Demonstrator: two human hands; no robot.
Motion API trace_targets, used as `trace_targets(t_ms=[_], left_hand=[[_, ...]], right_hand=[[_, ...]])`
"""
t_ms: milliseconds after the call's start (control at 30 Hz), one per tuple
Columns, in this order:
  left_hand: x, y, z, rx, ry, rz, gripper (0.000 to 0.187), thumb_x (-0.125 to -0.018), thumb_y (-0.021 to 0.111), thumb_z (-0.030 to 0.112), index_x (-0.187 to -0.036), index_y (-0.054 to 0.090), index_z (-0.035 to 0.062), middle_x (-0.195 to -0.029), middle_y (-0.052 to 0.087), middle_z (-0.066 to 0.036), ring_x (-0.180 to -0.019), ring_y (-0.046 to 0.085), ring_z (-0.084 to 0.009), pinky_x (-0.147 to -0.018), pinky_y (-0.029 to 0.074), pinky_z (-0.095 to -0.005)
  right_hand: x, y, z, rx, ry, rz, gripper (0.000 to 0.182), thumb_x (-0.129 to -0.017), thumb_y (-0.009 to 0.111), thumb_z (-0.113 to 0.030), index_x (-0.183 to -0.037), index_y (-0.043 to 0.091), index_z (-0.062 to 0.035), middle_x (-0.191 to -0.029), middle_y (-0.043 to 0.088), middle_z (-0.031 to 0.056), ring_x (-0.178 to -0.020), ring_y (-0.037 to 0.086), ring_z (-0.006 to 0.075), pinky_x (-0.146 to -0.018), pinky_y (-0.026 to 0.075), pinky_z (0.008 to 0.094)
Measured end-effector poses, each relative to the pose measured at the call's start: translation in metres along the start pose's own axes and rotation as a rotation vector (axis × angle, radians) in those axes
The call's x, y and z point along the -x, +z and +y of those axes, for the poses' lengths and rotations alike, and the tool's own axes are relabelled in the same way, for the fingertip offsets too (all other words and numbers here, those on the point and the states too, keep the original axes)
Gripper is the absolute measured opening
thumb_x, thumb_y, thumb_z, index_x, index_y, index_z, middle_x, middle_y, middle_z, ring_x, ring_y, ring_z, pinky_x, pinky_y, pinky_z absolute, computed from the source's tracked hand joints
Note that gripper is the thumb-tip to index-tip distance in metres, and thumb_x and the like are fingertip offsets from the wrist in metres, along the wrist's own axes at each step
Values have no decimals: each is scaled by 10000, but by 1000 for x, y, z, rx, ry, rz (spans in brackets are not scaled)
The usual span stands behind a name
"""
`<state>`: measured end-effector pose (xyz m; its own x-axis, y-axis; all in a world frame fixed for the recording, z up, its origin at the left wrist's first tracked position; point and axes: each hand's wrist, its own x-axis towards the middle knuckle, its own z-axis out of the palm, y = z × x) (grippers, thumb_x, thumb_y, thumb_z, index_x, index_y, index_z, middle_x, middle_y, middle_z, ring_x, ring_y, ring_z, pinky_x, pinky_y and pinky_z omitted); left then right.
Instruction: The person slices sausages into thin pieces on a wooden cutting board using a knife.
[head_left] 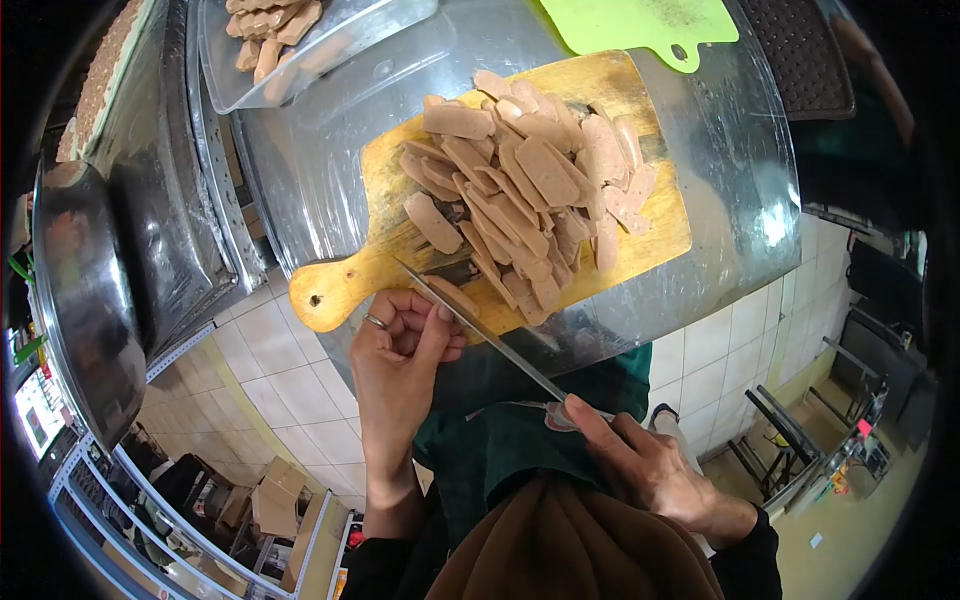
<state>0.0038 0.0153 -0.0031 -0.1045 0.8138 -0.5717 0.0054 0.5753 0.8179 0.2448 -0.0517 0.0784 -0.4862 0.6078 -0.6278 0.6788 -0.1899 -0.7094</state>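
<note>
Over cutting board [655, 235], right hand [650, 465] grips knife [480, 325].

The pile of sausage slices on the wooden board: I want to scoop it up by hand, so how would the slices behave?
The sausage slices look thin and flat, so probably light and a bit floppy. Their smooth cut faces suggest that they slip. Heaped loosely on the wooden cutting board, they would likely slide apart rather than lift as one.

Green cutting board [640, 25] at far edge; clear tray [300, 60] holding, apparently, more slices; tiled floor [265, 350].
</note>
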Motion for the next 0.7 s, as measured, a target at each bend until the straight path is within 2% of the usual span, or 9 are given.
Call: trace_targets(t_ms=[100, 200, 300, 500, 600, 700], left_hand=[[-1, 0, -1, 1, -2, -3, 120, -957, 630, 79, -957, 560, -18, -830, 678, -78, -732, 668, -103, -656, 553, -218], [-1, 0, 0, -4, -23, 9, 126, -955, 633, 83, -954, 559, -19, -825, 677, -79, -730, 667, -105, -658, 554, -223], [0, 2, -1, -9, -13, 29, 129, -954, 636, 87, -948, 558, -17, -820, 676, -78, -726, 665, -105, -660, 554, -227], [-1, 1, -1, -9, -22, 25, 140, -951, 643, 97, -936, 560, -14, -810, 674, -74, -711, 658, -100, -662, 553, -230], [-2, 1, 0, -13, -33, 9, 156, -948, 653, 110, -931, 559, -12, -796, 672, -72, -706, 654, -98, -660, 553, -230], [-2, 1, 1, -11, -30, 8, 166, -946, 660, 121, -924, 558, -9, -781, 668, -68, -699, 650, -95, -651, 549, -227]], right_hand=[[-12, -2, -1, -16, -5, -44, 865, -852, 569, 21, -1571, 164, -239, -956, 505, 184, -645, 603, 379, -569, 531, 463], [-34, 6, 1, 6, -44, 22, 890, -831, 575, 37, -1572, 169, -243, -879, 476, 163, -620, 582, 363, -557, 512, 460], [-42, 13, 4, 86, -103, 99, 911, -815, 594, 45, -1571, 178, -246, -855, 473, 152, -610, 575, 357, -557, 512, 450], [-31, 6, 3, 1, -82, 97, 900, -806, 601, 63, -1559, 220, -248, -824, 485, 159, -606, 578, 383, -585, 523, 470], [-40, 11, 5, -18, -73, 120, 855, -818, 593, 65, -1548, 253, -223, -829, 499, 168, -623, 587, 393, -600, 526, 475], [-66, 17, 9, 5, -151, 177, 829, -828, 591, 64, -1544, 261, -191, -837, 507, 173, -636, 598, 393, -593, 526, 461]])
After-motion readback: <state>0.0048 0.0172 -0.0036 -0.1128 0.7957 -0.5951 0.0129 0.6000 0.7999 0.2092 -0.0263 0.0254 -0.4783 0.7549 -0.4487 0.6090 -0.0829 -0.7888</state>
